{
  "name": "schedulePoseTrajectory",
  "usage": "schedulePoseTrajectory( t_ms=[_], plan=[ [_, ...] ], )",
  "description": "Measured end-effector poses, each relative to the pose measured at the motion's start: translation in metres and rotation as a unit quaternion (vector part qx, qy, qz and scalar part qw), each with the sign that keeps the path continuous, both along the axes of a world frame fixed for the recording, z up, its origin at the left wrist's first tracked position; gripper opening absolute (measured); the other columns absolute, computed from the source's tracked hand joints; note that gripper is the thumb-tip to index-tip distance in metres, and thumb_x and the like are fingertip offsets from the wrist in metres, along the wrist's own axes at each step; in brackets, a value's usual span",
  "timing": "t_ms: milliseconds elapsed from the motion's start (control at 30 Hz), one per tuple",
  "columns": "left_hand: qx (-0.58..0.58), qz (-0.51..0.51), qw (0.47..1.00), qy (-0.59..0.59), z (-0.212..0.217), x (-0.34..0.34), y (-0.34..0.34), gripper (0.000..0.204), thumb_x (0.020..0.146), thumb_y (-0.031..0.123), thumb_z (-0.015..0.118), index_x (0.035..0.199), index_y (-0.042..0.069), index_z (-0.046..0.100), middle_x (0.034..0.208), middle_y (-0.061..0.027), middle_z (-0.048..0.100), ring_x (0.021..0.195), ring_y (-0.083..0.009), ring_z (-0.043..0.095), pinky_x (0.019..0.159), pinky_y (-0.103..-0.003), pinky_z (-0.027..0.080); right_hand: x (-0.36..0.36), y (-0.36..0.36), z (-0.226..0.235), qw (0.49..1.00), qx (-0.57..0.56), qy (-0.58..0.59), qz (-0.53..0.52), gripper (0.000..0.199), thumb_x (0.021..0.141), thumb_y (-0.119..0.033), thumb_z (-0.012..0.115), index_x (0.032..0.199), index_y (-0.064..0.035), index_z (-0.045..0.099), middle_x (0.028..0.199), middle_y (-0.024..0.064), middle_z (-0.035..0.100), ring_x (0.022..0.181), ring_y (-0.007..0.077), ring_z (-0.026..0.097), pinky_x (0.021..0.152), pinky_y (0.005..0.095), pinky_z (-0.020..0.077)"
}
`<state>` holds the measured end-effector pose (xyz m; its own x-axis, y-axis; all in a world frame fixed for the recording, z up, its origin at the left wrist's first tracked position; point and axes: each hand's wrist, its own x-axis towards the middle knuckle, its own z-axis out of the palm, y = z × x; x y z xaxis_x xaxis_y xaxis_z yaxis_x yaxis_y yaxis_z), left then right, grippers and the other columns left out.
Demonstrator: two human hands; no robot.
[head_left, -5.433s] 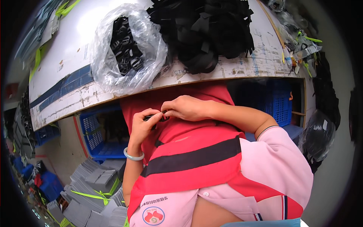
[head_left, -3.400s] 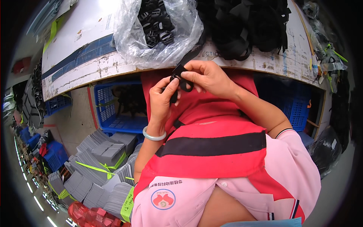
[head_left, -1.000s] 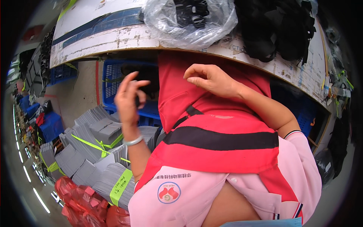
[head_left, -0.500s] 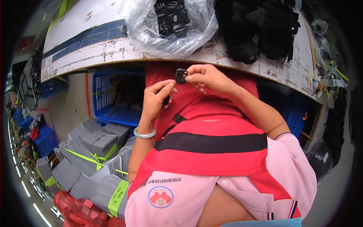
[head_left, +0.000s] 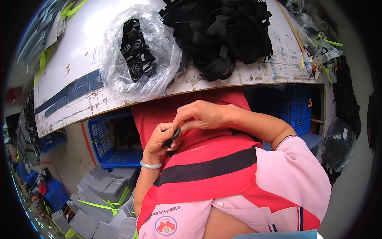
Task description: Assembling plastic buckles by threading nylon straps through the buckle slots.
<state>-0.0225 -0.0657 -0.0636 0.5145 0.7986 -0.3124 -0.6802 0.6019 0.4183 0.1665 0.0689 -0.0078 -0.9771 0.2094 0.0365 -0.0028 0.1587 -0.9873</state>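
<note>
My two hands meet in front of the red apron [head_left: 147,107], just below the table's front edge. A black plastic buckle [head_left: 172,138], turned nearly edge-on, is gripped in the closed fingers of my left hand [head_left: 158,139]. From above, my right hand [head_left: 199,113] pinches at its upper end, with thumb and fingertips pressed close to the left fingers. Part of the buckle is hidden by the fingers. An open clear plastic bag [head_left: 112,59] on the table holds many black buckles [head_left: 137,51]. To its right lies a heap of black webbing straps [head_left: 223,36].
The worn white table [head_left: 75,59] spans the far side. Beneath it stand a blue crate [head_left: 99,137] at left and another blue crate [head_left: 296,115] at right. Stacked grey sheets [head_left: 97,189], tied with green strips, lie at lower left. A dark plastic bag [head_left: 338,139] stands at right.
My right hand has come down and left, carrying the buckle to my left hand, and the hands now touch. The view has shifted, showing more of the table and bag.
</note>
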Motion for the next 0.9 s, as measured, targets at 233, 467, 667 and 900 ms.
schedulePoseTrajectory(
  t_ms=[233,467,667,900],
  plan=[
    [0.018,0.103,0.994,0.014,0.007,0.013,0.02,0.029,0.097,0.029,0.057,0.084,0.003,0.051,0.069,-0.0032,0.045,0.059,-0.0082,0.044,0.042,-0.018,0.034,0.018,0.101,0.025,0.716,0.523,-0.041,-0.461,0.018,0.08,-0.024,0.072,0.09,-0.0099,0.067,0.092,0.0047,0.063,0.089,0.0256,0.056,0.08,0.0371,0.044],
    [-0.025,0.172,0.981,0.089,0.014,0.015,0.028,0.023,0.097,0.024,0.057,0.097,0.001,0.056,0.084,-0.0046,0.055,0.062,-0.0078,0.047,0.045,-0.018,0.038,0.006,0.054,0.012,0.831,0.446,0.001,-0.331,0.012,0.081,-0.018,0.07,0.089,-0.0093,0.066,0.085,0.005,0.06,0.082,0.0255,0.056,0.076,0.0357,0.0439],
    [0.013,0.151,0.976,0.155,0.01,0.014,0.036,0.028,0.098,0.021,0.055,0.114,-0.001,0.059,0.087,-0.0041,0.059,0.062,-0.0068,0.049,0.046,-0.019,0.039,0.017,0.053,-0.019,0.818,0.485,-0.09,-0.298,0.017,0.082,-0.022,0.07,0.091,-0.0086,0.066,0.087,0.0067,0.061,0.085,0.0258,0.058,0.081,0.0352,0.0459],
    [0.0,0.166,0.978,0.13,-0.005,0.015,0.033,0.022,0.094,0.017,0.061,0.107,-0.001,0.064,0.084,-0.0033,0.061,0.062,-0.0085,0.052,0.047,-0.022,0.041,-0.001,0.083,0.0,0.883,0.133,-0.095,-0.441,0.029,0.092,-0.028,0.065,0.095,0.0011,0.067,0.072,0.0032,0.063,0.056,0.0078,0.057,0.052,0.0234,0.0463]
  ],
)
